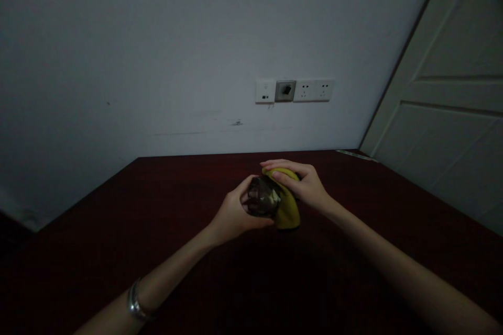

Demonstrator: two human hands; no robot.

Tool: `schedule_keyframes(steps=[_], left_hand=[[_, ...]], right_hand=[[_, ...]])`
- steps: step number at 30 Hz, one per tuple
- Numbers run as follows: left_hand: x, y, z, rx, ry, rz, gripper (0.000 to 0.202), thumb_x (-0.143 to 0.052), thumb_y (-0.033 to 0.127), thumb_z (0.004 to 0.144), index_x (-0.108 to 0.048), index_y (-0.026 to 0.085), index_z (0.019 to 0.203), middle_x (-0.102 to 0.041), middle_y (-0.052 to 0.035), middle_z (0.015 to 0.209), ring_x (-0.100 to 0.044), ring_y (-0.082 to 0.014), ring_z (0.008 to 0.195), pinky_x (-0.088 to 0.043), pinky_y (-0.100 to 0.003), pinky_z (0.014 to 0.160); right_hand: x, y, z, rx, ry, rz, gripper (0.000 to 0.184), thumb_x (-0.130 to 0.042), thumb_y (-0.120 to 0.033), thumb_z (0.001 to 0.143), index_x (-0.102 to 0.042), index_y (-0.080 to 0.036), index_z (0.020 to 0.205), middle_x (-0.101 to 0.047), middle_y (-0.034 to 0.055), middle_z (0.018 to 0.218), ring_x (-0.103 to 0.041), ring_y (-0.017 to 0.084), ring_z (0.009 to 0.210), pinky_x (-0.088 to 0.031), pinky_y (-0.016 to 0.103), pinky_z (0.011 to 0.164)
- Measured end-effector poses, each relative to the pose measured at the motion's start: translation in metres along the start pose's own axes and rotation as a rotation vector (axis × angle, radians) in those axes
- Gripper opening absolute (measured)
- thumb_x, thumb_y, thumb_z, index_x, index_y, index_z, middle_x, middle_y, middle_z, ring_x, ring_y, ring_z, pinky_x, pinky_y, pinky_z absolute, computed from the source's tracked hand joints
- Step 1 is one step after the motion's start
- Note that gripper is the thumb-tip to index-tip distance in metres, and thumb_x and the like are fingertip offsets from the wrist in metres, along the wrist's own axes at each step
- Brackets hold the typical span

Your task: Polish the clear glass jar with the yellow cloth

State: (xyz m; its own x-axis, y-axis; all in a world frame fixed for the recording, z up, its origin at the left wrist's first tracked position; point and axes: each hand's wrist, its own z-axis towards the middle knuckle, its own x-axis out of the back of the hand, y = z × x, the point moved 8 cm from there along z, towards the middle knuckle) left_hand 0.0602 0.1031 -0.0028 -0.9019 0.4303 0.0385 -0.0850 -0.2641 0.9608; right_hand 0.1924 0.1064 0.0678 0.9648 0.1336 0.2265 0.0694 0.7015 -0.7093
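Observation:
My left hand (234, 213) is wrapped round a clear, rounded glass (262, 199), holding it above the table with its fingers behind and its thumb along the near side. The dim light leaves the exact shape of the glass hard to make out. In my right hand (302, 183) a yellow cloth (288, 209) is pinched between thumb and fingers. The cloth lies against the right side of the glass, and its lower part hangs down below my fingers.
A dark red table (188, 178) reaches back to a pale wall. On the wall sit a row of sockets (314, 91) and a grey outlet (285, 91). A panelled door (451, 89) stands at the right, with a thin strip (356, 155) on the table's far right corner.

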Motion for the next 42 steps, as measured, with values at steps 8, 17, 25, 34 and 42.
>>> schedule_keyframes(steps=[8, 17, 25, 34, 42], left_hand=[[-0.002, -0.002, 0.011, 0.08, 0.065, -0.152, 0.077, -0.085, 0.011, 0.045, -0.051, 0.013, 0.114, -0.062, -0.0139, 0.117, -0.062, -0.0271, 0.106, -0.046, -0.044, 0.096], [-0.008, 0.001, 0.021, 0.137, 0.101, -0.189, 0.065, -0.085, 0.016, 0.05, -0.056, 0.013, 0.109, -0.068, -0.0106, 0.105, -0.065, -0.0228, 0.095, -0.048, -0.041, 0.091], [-0.003, 0.007, 0.018, 0.139, 0.054, -0.175, 0.058, -0.085, 0.019, 0.05, -0.06, 0.012, 0.101, -0.069, -0.0102, 0.1, -0.065, -0.0227, 0.092, -0.047, -0.04, 0.091], [-0.006, 0.012, 0.014, 0.16, 0.076, -0.175, 0.053, -0.084, 0.026, 0.055, -0.06, 0.011, 0.1, -0.07, -0.0103, 0.098, -0.066, -0.0211, 0.088, -0.049, -0.036, 0.085], [-0.011, 0.02, 0.013, 0.091, 0.024, -0.103, 0.06, -0.085, 0.037, 0.053, -0.058, 0.013, 0.102, -0.069, -0.0128, 0.106, -0.065, -0.0277, 0.099, -0.051, -0.039, 0.085]], right_hand=[[-0.001, -0.025, -0.002, 0.131, -0.005, -0.117, 0.016, -0.065, -0.024, 0.082, -0.072, -0.027, 0.096, -0.07, 0.0036, 0.108, -0.064, 0.02, 0.103, -0.05, 0.042, 0.094], [0.002, -0.01, -0.001, 0.07, -0.002, -0.09, 0.029, -0.054, -0.041, 0.088, -0.064, -0.027, 0.111, -0.063, 0.0063, 0.119, -0.055, 0.021, 0.115, -0.043, 0.044, 0.1], [-0.013, -0.022, -0.009, 0.189, -0.23, -0.227, 0.082, -0.079, -0.051, 0.061, -0.043, -0.03, 0.131, -0.043, 0.0088, 0.137, -0.038, 0.028, 0.131, -0.033, 0.05, 0.108], [-0.021, -0.021, -0.011, 0.276, -0.24, -0.398, 0.097, -0.082, -0.037, 0.061, -0.026, -0.027, 0.14, -0.032, 0.0138, 0.141, -0.032, 0.031, 0.134, -0.031, 0.053, 0.11], [-0.016, -0.026, -0.013, 0.268, -0.176, -0.37, 0.092, -0.078, -0.024, 0.059, -0.029, -0.027, 0.138, -0.038, 0.0116, 0.134, -0.038, 0.031, 0.128, -0.035, 0.051, 0.107]])
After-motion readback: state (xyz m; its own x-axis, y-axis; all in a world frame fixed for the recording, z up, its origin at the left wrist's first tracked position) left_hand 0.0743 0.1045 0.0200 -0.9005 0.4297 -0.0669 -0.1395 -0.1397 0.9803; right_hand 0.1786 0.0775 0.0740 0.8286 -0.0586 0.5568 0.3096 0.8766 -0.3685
